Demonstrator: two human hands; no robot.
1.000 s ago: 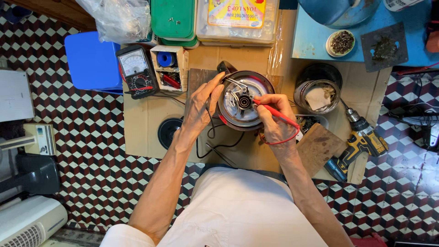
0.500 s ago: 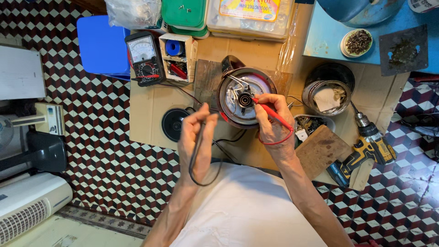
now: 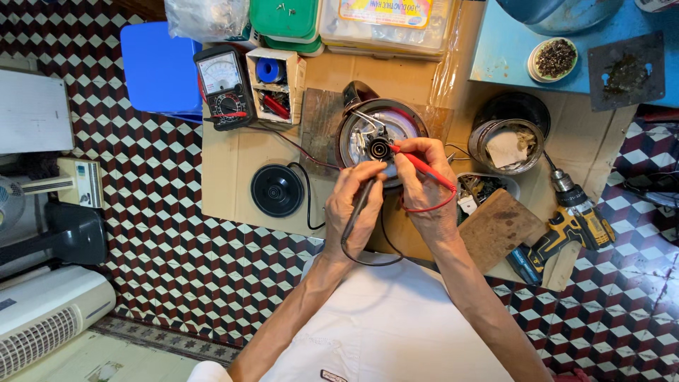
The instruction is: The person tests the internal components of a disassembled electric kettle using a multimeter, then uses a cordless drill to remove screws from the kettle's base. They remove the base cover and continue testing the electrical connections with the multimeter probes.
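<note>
A round appliance base [image 3: 396, 124] with exposed metal contacts lies upturned on a wooden board. My right hand [image 3: 424, 191] holds a red test probe [image 3: 424, 166], its tip touching the contacts at the centre of the base. My left hand [image 3: 357, 205] holds a black test probe [image 3: 359, 205], its tip pointing at the same centre. Red and black leads run from the probes toward an analogue multimeter [image 3: 225, 88] at the upper left.
A cardboard sheet [image 3: 226, 170] covers the tiled floor. On it lie a black round lid [image 3: 277, 189], a small parts box [image 3: 276, 85], a tin can [image 3: 508, 145], a wooden block [image 3: 498, 226] and a yellow cordless drill [image 3: 576, 219]. Plastic boxes stand behind.
My left hand let go of the base's rim, drew back and picked up the black probe, then brought it up to the base's centre. The right hand kept the red probe there.
</note>
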